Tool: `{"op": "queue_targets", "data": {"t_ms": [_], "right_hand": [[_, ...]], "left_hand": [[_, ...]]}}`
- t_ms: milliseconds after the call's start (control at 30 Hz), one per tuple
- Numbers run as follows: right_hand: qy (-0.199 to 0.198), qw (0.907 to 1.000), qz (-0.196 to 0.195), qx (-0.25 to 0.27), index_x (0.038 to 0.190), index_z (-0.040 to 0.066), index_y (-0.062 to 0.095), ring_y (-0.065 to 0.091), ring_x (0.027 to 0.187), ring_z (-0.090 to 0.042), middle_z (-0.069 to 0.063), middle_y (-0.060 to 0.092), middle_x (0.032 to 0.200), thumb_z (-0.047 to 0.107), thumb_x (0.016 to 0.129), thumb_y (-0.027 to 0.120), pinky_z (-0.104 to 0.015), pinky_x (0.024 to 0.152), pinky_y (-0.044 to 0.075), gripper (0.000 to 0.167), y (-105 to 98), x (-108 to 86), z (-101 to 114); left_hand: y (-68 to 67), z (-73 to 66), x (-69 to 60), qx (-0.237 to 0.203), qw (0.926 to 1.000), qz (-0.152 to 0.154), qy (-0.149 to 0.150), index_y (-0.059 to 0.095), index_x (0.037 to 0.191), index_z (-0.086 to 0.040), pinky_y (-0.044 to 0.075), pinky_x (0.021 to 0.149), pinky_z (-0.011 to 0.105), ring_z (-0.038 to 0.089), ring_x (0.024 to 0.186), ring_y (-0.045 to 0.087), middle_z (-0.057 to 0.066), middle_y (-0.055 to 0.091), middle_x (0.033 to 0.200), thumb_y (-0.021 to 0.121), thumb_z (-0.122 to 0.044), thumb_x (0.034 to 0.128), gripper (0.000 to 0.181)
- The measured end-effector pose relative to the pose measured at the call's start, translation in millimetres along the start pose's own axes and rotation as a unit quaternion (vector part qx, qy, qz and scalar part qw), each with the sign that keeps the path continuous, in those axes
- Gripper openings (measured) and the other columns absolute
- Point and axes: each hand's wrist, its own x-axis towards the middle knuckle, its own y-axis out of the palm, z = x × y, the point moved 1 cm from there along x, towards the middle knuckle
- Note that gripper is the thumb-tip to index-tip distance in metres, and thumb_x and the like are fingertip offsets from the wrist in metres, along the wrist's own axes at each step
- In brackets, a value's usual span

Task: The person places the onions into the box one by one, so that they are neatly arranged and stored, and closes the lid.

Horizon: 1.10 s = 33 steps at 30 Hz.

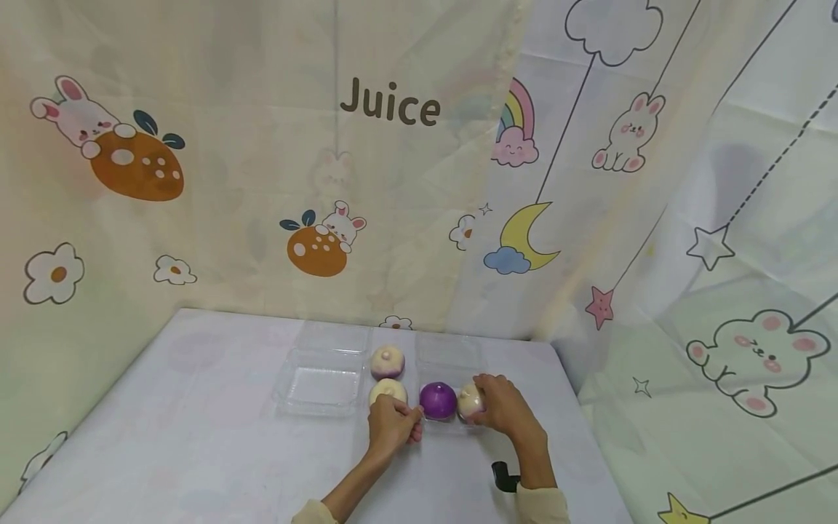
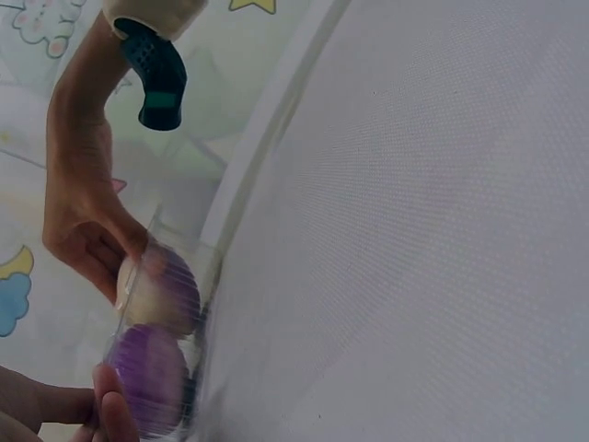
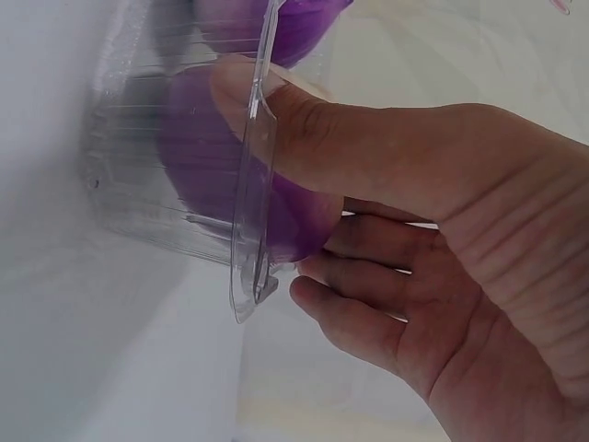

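Note:
A clear plastic clamshell box [image 1: 452, 431] with its lid laid back holds a glossy purple ball [image 1: 438, 401] and, to its right, a cream-and-purple ball [image 1: 469, 402] with a small nub. My right hand [image 1: 505, 409] grips the cream-and-purple ball; in the right wrist view its thumb [image 3: 304, 120] reaches over the box rim against the ball. With my left hand [image 1: 391, 426] I pinch the box's left edge beside the purple ball, its fingertips [image 2: 112, 405] showing in the left wrist view. The left hand partly covers another cream ball [image 1: 388, 389].
Behind that ball, a cream-topped ball with a purple base [image 1: 388, 362] stands on the white table [image 1: 216, 451]. A second clear clamshell box [image 1: 321, 386] lies opened at left, nothing in it. Printed curtains [image 1: 229, 218] rise behind the table. A dark curved piece [image 1: 504, 477] is by the right wrist.

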Motion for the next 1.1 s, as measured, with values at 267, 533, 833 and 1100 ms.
{"op": "queue_targets", "data": {"t_ms": [267,533,833,1100], "right_hand": [[-0.007,1.0,-0.003,0.005,0.126,-0.005,0.073,0.068,0.097,-0.033,-0.017,0.077,0.108,0.015,0.065,0.106,-0.054,0.088,0.059,0.072,0.7,-1.3,-0.1],[-0.009,0.9998,-0.006,0.013,0.126,-0.006,0.073,0.069,0.097,-0.034,-0.019,0.078,0.108,0.014,0.064,0.106,-0.055,0.088,0.059,0.073,-0.4,-0.4,0.0],[-0.014,0.9997,-0.008,0.02,0.129,-0.007,0.073,0.07,0.099,-0.035,-0.021,0.078,0.114,0.014,0.064,0.106,-0.055,0.089,0.059,0.076,0.7,0.2,-2.9],[-0.013,0.9992,-0.004,0.038,0.131,-0.009,0.072,0.07,0.107,-0.041,-0.025,0.077,0.128,0.013,0.066,0.105,-0.061,0.099,0.058,0.076,1.2,-0.6,-5.6]], "left_hand": [[0.1,1.6,-0.3,-0.002,1.0,0.0,0.008,0.074,0.069,0.001,0.061,0.045,0.03,0.007,0.042,0.065,0.005,0.07,0.054,0.08,-0.005,0.0955,0.028],[0.3,0.5,0.4,0.003,1.0,0.0,0.004,0.074,0.069,0.001,0.061,0.045,0.029,0.007,0.042,0.065,0.004,0.07,0.054,0.08,-0.005,0.0954,0.028],[-0.7,-1.5,0.8,0.003,1.0,0.004,0.006,0.075,0.071,0.004,0.061,0.046,0.031,0.009,0.043,0.067,0.006,0.072,0.056,0.08,-0.004,0.0956,0.026],[-1.2,-1.9,0.8,-0.001,1.0,0.007,0.001,0.075,0.071,0.002,0.062,0.047,0.031,0.009,0.044,0.067,0.006,0.072,0.057,0.079,-0.004,0.0961,0.026]]}}
